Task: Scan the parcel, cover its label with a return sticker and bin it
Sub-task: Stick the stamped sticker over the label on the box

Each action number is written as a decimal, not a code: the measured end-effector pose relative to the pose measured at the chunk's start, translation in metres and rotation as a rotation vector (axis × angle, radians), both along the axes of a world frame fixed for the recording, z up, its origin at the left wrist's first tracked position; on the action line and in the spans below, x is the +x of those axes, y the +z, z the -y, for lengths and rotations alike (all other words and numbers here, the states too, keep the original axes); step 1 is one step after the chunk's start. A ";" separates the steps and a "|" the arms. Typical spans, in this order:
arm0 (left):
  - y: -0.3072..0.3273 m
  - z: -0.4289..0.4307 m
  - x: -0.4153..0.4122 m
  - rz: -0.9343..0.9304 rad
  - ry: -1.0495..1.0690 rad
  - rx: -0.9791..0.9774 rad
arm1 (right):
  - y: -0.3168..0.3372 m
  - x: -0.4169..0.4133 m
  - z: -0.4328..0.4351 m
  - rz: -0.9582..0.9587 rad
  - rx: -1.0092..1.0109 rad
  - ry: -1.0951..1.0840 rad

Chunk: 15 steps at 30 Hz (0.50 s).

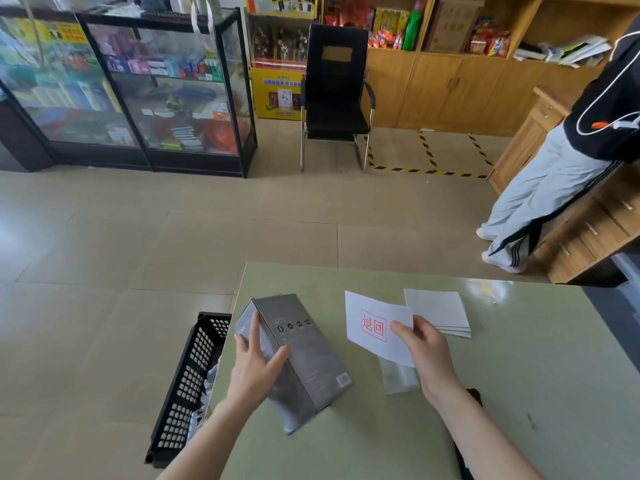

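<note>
A long grey parcel box [304,355] lies tilted on the pale green table [519,393], near its left edge. My left hand [256,365] grips the box across its top ridge, fingers spread over both faces. My right hand [426,351] holds a white return sticker [374,323] with red printed characters, lifted above the table to the right of the box. A peeled translucent backing strip [396,377] lies under the sticker. A black dark object [474,396], partly hidden by my right forearm, lies on the table.
A black plastic crate bin [187,386] stands on the floor left of the table, with something pale inside. A small stack of white sheets [438,311] lies behind the sticker. A person [561,188] stands at the right by a wooden counter. A black chair [334,95] and glass cabinets [138,88] are farther back.
</note>
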State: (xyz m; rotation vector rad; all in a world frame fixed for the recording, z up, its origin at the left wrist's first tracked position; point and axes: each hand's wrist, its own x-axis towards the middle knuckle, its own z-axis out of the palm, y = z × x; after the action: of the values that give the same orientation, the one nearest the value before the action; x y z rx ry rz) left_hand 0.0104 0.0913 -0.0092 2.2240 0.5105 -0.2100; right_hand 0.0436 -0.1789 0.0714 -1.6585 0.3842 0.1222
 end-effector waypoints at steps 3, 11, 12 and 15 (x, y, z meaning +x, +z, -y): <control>-0.007 -0.002 -0.009 0.052 -0.032 -0.037 | 0.000 0.002 -0.006 -0.002 0.006 0.016; -0.002 0.009 -0.016 -0.042 -0.075 -0.035 | -0.006 0.000 -0.014 -0.022 -0.005 0.023; -0.001 0.007 -0.014 -0.064 -0.092 -0.004 | -0.007 0.000 -0.014 -0.025 -0.010 0.025; 0.001 0.002 -0.010 -0.108 -0.147 0.049 | -0.008 -0.001 -0.014 -0.025 -0.017 0.024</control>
State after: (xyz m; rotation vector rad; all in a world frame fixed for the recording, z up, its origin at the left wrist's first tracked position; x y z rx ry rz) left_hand 0.0004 0.0890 -0.0085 2.3087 0.4133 -0.4003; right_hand 0.0424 -0.1651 0.0633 -1.6796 0.3852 0.1576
